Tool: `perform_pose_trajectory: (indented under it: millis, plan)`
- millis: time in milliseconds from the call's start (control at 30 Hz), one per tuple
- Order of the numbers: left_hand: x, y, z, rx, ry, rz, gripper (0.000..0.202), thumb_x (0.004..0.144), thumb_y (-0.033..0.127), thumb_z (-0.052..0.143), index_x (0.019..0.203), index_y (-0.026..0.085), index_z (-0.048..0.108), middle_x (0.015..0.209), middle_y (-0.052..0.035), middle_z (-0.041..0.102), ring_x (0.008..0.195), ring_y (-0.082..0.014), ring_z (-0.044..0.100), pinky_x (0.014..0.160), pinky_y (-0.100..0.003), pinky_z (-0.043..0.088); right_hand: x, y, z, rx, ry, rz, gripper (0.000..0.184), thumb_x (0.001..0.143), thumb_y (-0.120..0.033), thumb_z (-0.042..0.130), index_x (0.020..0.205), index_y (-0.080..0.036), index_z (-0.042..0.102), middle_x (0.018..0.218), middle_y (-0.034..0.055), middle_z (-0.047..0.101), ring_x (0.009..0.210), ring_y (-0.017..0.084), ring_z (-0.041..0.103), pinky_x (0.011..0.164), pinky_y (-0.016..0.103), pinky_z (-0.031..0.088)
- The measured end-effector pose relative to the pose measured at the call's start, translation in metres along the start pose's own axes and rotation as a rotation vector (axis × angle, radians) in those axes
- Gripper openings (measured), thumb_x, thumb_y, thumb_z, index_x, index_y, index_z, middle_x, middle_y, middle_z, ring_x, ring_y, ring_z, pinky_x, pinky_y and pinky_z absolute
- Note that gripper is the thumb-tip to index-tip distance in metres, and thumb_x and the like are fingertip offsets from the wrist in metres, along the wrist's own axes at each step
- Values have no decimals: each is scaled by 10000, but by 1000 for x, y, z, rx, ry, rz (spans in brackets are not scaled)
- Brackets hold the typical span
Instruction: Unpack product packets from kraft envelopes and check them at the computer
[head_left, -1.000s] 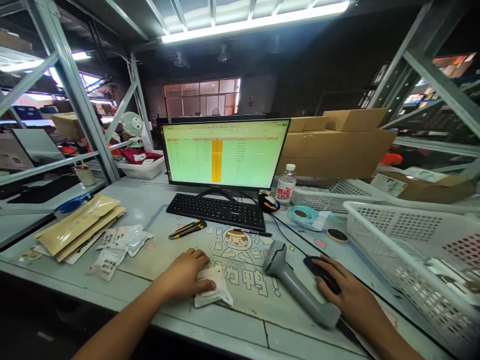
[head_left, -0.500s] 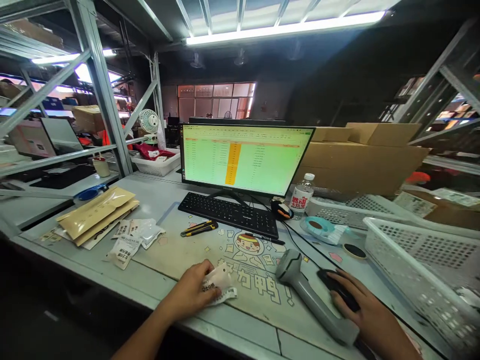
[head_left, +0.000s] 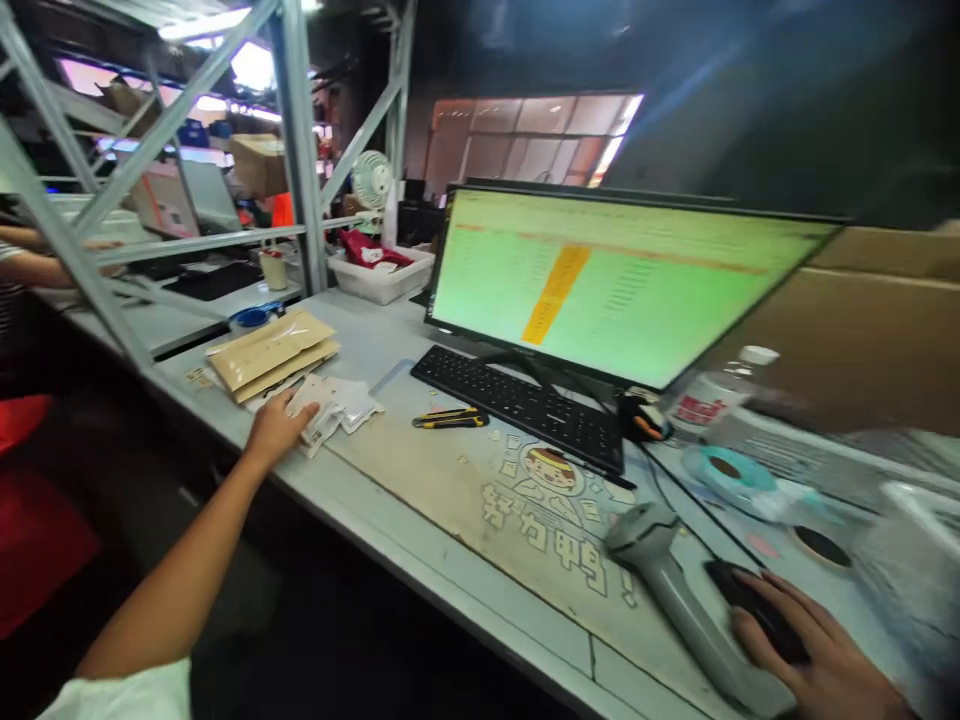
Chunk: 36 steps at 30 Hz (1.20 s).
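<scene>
Two hands: my left hand (head_left: 279, 428) and right hand (head_left: 814, 650), both down on the pale grey workbench (head_left: 465, 565).
Left grip: fingertips on white printed plastic packets (head_left: 337, 405); clenched or not, I cannot tell.
Right grip: fingers curled, clasping a black computer mouse (head_left: 754, 610).
Packets: on the bench, just beside tan kraft padded envelopes (head_left: 270, 350).
Near mouse: long grey barcode scanner (head_left: 667, 585), lying on the printed desk mat (head_left: 547, 520).
Ahead: black keyboard (head_left: 517, 415), yellow-and-black box cutter (head_left: 450, 419).
</scene>
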<state>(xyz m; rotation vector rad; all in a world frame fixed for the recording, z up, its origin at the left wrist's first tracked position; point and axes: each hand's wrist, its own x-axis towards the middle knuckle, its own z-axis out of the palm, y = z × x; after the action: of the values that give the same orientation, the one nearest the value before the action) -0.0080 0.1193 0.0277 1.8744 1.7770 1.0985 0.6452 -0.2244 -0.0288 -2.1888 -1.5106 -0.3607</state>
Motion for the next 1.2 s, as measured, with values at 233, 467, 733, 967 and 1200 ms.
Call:
perform_pose_trajectory:
  millis: [233,467,733,967,1200]
  plan:
    - [42,-37,43,130,-20,270,634,790,663,504,1078,137,711,1418,-202,646,1379,-378,546,1233,-517,362,-2,-20,-8,40,30,71,578,877,-678,500,1244,-293,727,1425,94,667,1172,353,717,936,526,629]
    - [46,-48,54,138,-96,226,742,847,676,435,1256,107,677,1388,-193,670,1342,-369,596,1196,-504,430,-5,-21,-9,24,0,80,541,908,-639,518,1275,-303,733,1467,77,645,1206,318,709,958,467,632]
    - [48,-45,49,137,-92,175,698,811,692,481,1206,158,694,1354,-162,698,1298,-397,632,1155,-541,480,-8,-29,-13,44,49,102,525,934,-617,519,1292,-287,715,1444,90,660,1260,315,679,1038,505,596]
    - [46,-35,46,137,-123,86,559,782,721,475,1036,267,679,1394,-40,689,1367,-380,590,1217,-572,420,-10,-28,-11,19,82,111,498,947,-579,501,1297,-286,699,1422,83,674,1246,299,688,1047,485,596]
    - [47,-42,48,132,-111,53,525,788,780,493,1064,354,632,1383,69,688,1389,-316,583,1233,-539,410,-11,-31,-11,0,75,142,494,943,-576,487,1299,-303,695,1437,76,664,1214,292,704,1000,459,616]
